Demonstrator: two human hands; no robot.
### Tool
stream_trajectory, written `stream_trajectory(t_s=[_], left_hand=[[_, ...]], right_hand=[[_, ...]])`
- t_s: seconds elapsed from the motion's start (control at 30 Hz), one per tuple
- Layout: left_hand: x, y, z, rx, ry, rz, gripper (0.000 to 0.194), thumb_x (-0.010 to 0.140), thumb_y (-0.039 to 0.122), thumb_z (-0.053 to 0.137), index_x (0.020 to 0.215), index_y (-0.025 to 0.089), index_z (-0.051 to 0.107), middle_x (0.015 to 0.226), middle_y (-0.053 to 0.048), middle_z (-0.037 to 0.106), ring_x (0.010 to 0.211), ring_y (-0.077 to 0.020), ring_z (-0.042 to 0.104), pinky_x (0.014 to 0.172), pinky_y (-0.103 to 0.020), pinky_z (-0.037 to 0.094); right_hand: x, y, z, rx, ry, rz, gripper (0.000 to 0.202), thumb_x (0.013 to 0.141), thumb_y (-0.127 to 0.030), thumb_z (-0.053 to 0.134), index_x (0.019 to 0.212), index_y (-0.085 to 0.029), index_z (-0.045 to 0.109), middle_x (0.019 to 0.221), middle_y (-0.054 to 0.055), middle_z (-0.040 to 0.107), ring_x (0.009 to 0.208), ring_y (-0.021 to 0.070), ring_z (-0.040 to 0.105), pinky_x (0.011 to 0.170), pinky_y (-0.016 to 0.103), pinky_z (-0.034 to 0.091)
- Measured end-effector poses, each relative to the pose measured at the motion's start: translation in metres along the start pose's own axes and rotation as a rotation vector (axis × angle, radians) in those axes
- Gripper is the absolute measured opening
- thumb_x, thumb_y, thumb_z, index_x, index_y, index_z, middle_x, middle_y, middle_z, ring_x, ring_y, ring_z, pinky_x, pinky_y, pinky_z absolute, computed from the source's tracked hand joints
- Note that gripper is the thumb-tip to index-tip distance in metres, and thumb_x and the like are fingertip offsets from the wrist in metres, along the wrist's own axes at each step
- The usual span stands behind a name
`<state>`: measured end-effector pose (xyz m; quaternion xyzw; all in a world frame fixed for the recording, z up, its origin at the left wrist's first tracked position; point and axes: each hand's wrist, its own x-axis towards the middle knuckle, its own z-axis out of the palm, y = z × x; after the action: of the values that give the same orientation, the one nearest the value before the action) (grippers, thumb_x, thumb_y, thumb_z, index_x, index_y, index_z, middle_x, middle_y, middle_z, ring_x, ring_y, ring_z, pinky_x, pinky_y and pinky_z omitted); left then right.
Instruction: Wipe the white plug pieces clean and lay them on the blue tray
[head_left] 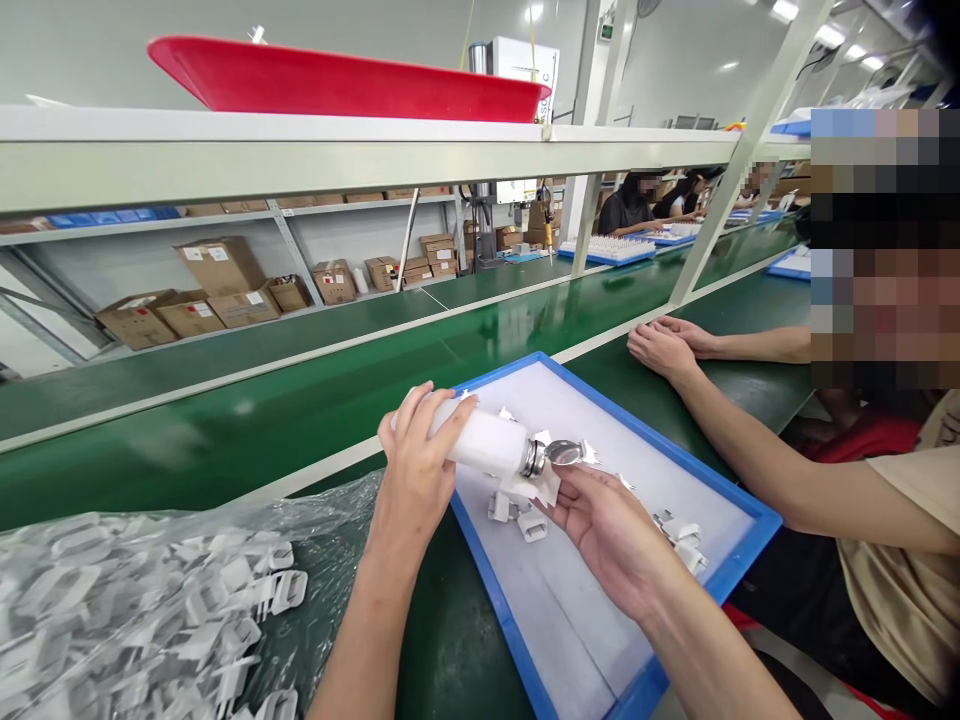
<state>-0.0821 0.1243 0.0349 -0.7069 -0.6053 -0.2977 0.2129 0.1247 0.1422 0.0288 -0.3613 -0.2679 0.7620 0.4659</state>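
Note:
My left hand (415, 455) is wrapped round a white bottle (486, 438), which is tipped almost on its side over the tray. The bottle's metal neck has a flip-up lid (565, 453) that stands swung back, pointing right. Just under the neck, my right hand (611, 530) pinches a white tissue or cloth (534, 487) against it. Below both hands lies a blue-rimmed tray (487, 575) with a white floor. Small white plastic parts (532, 524) are scattered in it, and more parts (681, 537) lie near its right side, partly behind my right forearm.
A clear plastic bag (330, 520) with many white plastic parts (142, 610) spreads at lower left. Beyond the tray runs a green conveyor belt (337, 400). A co-worker's clasped hands (664, 342) rest at right. Overhead, a shelf (337, 160) carries a red tray (352, 85).

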Motion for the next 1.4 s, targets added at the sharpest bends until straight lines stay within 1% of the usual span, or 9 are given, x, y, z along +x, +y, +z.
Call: stream_trajectory(t_s=[0.37, 0.53, 0.77, 0.9, 1.03, 1.17, 1.23, 1.3, 1.4], left_hand=[[0.002, -0.001, -0.005, 0.023, 0.024, 0.028, 0.065, 0.082, -0.01, 0.048, 0.136, 0.023, 0.061, 0.136, -0.015, 0.062, 0.14, -0.0342, 0.046, 0.107, -0.053, 0.031], [0.002, -0.003, -0.006, 0.039, 0.032, 0.027, 0.068, 0.081, -0.011, 0.047, 0.137, 0.024, 0.06, 0.136, -0.014, 0.062, 0.14, -0.0344, 0.046, 0.106, -0.053, 0.031], [0.002, -0.003, -0.004, 0.029, 0.034, 0.014, 0.067, 0.081, -0.01, 0.047, 0.136, 0.024, 0.06, 0.136, -0.014, 0.062, 0.14, -0.0338, 0.046, 0.107, -0.053, 0.031], [0.001, -0.002, -0.004, 0.0, 0.004, -0.069, 0.061, 0.081, -0.005, 0.053, 0.134, 0.024, 0.062, 0.136, -0.014, 0.063, 0.139, -0.0335, 0.049, 0.106, -0.053, 0.033], [0.0, -0.003, -0.001, -0.095, -0.039, -0.203, 0.06, 0.079, -0.002, 0.055, 0.134, 0.023, 0.061, 0.139, -0.013, 0.065, 0.14, -0.033, 0.05, 0.113, -0.058, 0.027], [0.0, -0.006, 0.0, -0.164, -0.045, -0.339, 0.064, 0.071, -0.001, 0.058, 0.132, 0.02, 0.062, 0.139, -0.012, 0.066, 0.141, -0.033, 0.049, 0.117, -0.053, 0.03], [-0.001, -0.009, 0.0, -0.181, -0.021, -0.415, 0.06, 0.069, 0.003, 0.061, 0.126, 0.022, 0.064, 0.13, -0.009, 0.071, 0.129, -0.0309, 0.06, 0.107, -0.044, 0.044], [-0.002, -0.013, -0.001, -0.208, 0.018, -0.515, 0.052, 0.069, 0.008, 0.064, 0.118, 0.026, 0.067, 0.109, -0.002, 0.077, 0.103, -0.0249, 0.07, 0.085, -0.033, 0.052], [-0.006, -0.022, 0.004, -0.227, 0.097, -0.697, 0.041, 0.066, 0.017, 0.073, 0.106, 0.025, 0.071, 0.08, 0.004, 0.074, 0.071, -0.0191, 0.067, 0.061, -0.026, 0.048]], right_hand=[[-0.003, -0.002, 0.005, 0.008, 0.008, 0.02, 0.01, 0.076, -0.018, 0.08, 0.083, -0.013, 0.075, 0.088, 0.009, 0.075, 0.083, 0.0183, 0.07, 0.079, 0.028, 0.062], [-0.003, -0.004, 0.009, 0.029, 0.032, 0.026, 0.011, 0.073, -0.016, 0.083, 0.078, -0.015, 0.074, 0.081, 0.004, 0.072, 0.078, 0.0147, 0.068, 0.078, 0.028, 0.063], [-0.001, -0.003, 0.007, 0.048, 0.035, 0.019, 0.007, 0.084, -0.012, 0.071, 0.078, -0.013, 0.074, 0.078, 0.004, 0.071, 0.074, 0.0129, 0.067, 0.08, 0.029, 0.065], [-0.004, -0.005, 0.01, 0.05, 0.036, 0.005, 0.008, 0.086, -0.014, 0.071, 0.08, -0.012, 0.076, 0.082, 0.007, 0.073, 0.08, 0.0156, 0.07, 0.085, 0.031, 0.065], [-0.008, -0.008, 0.018, 0.04, 0.024, -0.02, 0.008, 0.085, -0.017, 0.074, 0.087, -0.01, 0.077, 0.1, 0.012, 0.076, 0.096, 0.0217, 0.071, 0.09, 0.033, 0.064], [-0.01, -0.008, 0.026, 0.019, 0.002, -0.039, 0.012, 0.09, -0.019, 0.07, 0.09, -0.011, 0.078, 0.101, 0.012, 0.076, 0.096, 0.0207, 0.071, 0.088, 0.029, 0.064], [-0.01, -0.007, 0.028, 0.006, -0.008, -0.029, 0.012, 0.089, -0.021, 0.073, 0.088, -0.011, 0.078, 0.099, 0.012, 0.076, 0.094, 0.021, 0.071, 0.085, 0.028, 0.064], [-0.012, -0.007, 0.027, -0.003, 0.004, -0.017, 0.011, 0.085, -0.022, 0.077, 0.087, -0.011, 0.078, 0.097, 0.013, 0.076, 0.092, 0.0217, 0.071, 0.081, 0.027, 0.065], [-0.016, -0.005, 0.022, -0.007, 0.038, -0.013, 0.011, 0.079, -0.022, 0.082, 0.083, -0.013, 0.077, 0.094, 0.011, 0.076, 0.089, 0.0214, 0.071, 0.078, 0.025, 0.066]])
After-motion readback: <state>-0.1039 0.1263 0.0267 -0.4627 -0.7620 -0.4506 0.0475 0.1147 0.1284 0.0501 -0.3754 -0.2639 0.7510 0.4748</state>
